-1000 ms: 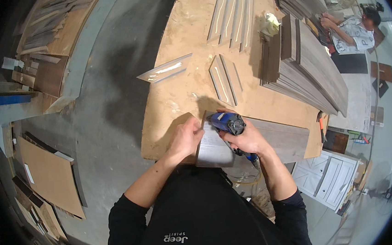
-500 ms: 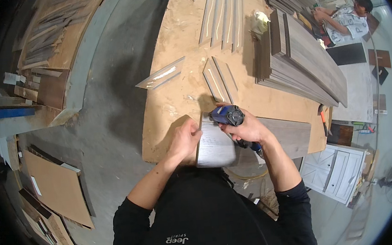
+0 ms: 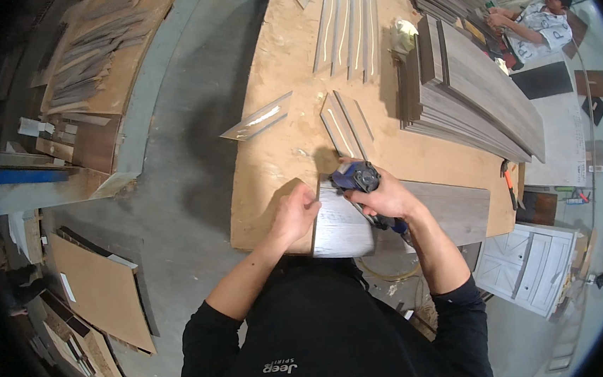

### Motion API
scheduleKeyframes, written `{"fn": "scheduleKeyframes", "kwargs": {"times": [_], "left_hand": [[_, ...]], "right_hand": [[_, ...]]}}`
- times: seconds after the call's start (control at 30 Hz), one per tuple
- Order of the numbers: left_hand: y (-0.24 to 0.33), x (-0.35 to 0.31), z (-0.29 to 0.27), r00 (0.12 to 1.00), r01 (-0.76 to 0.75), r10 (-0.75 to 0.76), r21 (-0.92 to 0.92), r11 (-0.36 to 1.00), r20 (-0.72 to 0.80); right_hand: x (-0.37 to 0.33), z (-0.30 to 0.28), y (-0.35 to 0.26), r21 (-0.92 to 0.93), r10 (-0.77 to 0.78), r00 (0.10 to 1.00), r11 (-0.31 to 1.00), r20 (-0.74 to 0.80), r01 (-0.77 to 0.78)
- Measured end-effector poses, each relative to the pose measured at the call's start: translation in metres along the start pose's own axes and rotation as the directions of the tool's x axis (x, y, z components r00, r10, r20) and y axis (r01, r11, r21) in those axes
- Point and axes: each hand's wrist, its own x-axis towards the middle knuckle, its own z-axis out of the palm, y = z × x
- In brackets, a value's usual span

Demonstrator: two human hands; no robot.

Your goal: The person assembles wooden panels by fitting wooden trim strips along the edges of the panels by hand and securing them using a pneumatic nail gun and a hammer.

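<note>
My right hand (image 3: 382, 200) has its fingers wrapped tight around a blue power tool (image 3: 357, 178), pressed onto the top edge of the grey laminate plank (image 3: 340, 224) at the workbench's (image 3: 277, 155) near edge. At nine o'clock of the tool, my left hand (image 3: 295, 214) lies with fingers curled on the plank's left edge, steadying it; a stack of grey planks (image 3: 471, 97) sits at two o'clock.

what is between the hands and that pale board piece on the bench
Nothing visible: the left hand rests directly on the pale board piece, and the right hand holds the blue power tool against its top edge.
</note>
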Motion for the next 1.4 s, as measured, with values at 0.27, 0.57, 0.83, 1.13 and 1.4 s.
{"fn": "scheduleKeyframes", "kwargs": {"times": [0.27, 0.57, 0.83, 1.13, 1.4], "left_hand": [[0.017, 0.049, -0.071, 0.731, -0.258, 0.568, 0.618, 0.743, -0.378], [0.012, 0.117, -0.1, 0.896, -0.017, 0.33, 0.718, 0.695, -0.298], [0.034, 0.129, -0.094, 0.905, 0.081, 0.209, 0.633, 0.77, -0.37], [0.041, 0.095, -0.084, 0.868, -0.018, 0.273, 0.524, 0.852, -0.415], [0.198, -0.019, -0.138, 0.898, -0.44, 0.435, -0.145, 0.886, -0.063]], "right_hand": [[-0.055, 0.007, 0.062, 0.044, -0.22, 0.969, 0.973, -0.11, 0.226], [-0.12, 0.034, 0.104, 0.363, -0.023, 0.989, 0.929, -0.149, 0.077], [-0.13, 0.034, 0.124, 0.377, -0.024, 0.983, 0.922, -0.184, 0.093], [-0.13, 0.026, 0.129, 0.328, -0.072, 0.987, 0.938, -0.141, 0.116], [-0.126, 0.022, 0.117, 0.289, -0.095, 0.994, 0.951, -0.054, 0.107]]}}
